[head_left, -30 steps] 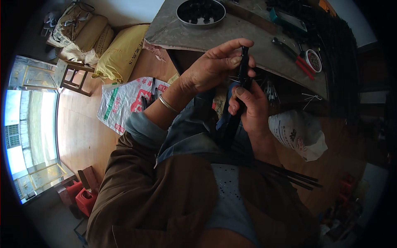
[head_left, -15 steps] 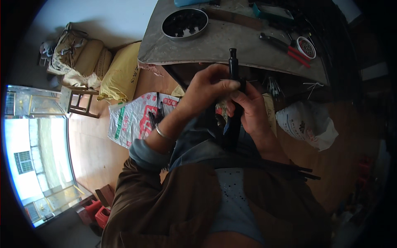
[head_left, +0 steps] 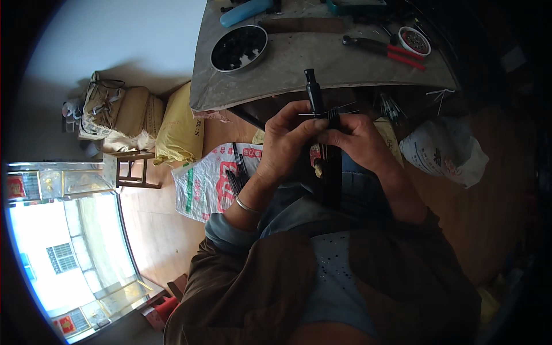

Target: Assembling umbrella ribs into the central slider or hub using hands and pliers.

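In front of my lap stands a long black piece that looks like a folded umbrella frame, its flared black handle (head_left: 313,92) pointing up and tilted slightly left. My left hand (head_left: 286,137) is closed around it just below the handle, thumb pressed inward. My right hand (head_left: 359,138) pinches the bundle of thin dark ribs (head_left: 332,119) beside the left thumb. Thin wires (head_left: 347,107) stick out sideways between the two hands. The exact contact at the fingertips is hidden. Lower down, the dark shaft runs between my legs.
On the grey table (head_left: 287,63) are a bowl of black parts (head_left: 239,48), red-handled pliers (head_left: 385,52) and a white cup of small bits (head_left: 414,41). Black rods (head_left: 236,167) lie on a printed sack (head_left: 201,184). A white bag (head_left: 443,150) stands right; a wooden stool (head_left: 132,169) left.
The handle has gone from upright to leaning left. Thin wires now show more plainly on both sides of my hands. My right hand has turned and come up level with the left. The view has shifted.
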`<control>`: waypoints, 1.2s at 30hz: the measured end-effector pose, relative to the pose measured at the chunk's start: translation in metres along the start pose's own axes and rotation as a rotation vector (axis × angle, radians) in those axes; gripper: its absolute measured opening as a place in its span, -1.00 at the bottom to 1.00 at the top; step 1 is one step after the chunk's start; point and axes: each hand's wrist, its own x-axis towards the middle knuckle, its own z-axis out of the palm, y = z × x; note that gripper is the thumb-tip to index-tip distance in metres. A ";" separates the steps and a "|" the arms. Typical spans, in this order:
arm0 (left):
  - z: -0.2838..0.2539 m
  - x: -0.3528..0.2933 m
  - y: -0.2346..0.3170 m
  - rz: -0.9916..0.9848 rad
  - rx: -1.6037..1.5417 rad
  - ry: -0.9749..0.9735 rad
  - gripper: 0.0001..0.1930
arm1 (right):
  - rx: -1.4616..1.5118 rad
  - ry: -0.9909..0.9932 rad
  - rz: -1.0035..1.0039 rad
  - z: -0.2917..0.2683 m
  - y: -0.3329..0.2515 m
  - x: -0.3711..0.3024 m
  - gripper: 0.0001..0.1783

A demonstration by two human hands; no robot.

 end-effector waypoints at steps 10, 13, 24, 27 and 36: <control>0.003 0.006 -0.009 0.050 -0.108 -0.052 -0.76 | 0.219 -0.070 0.209 -0.009 0.010 0.002 -0.75; 0.002 0.007 -0.012 0.030 -0.140 -0.041 -0.78 | 0.214 -0.041 0.170 -0.007 0.008 -0.002 -0.76; 0.001 0.006 -0.007 0.010 -0.184 -0.067 -0.79 | 0.121 0.009 0.082 -0.002 0.000 -0.006 -0.74; 0.004 0.003 -0.006 0.026 -0.188 -0.059 -0.79 | 0.161 -0.014 0.154 -0.003 0.004 -0.006 -0.75; 0.008 0.000 -0.010 0.030 -0.320 -0.091 -0.76 | 0.328 -0.081 0.238 -0.007 0.013 -0.004 -0.68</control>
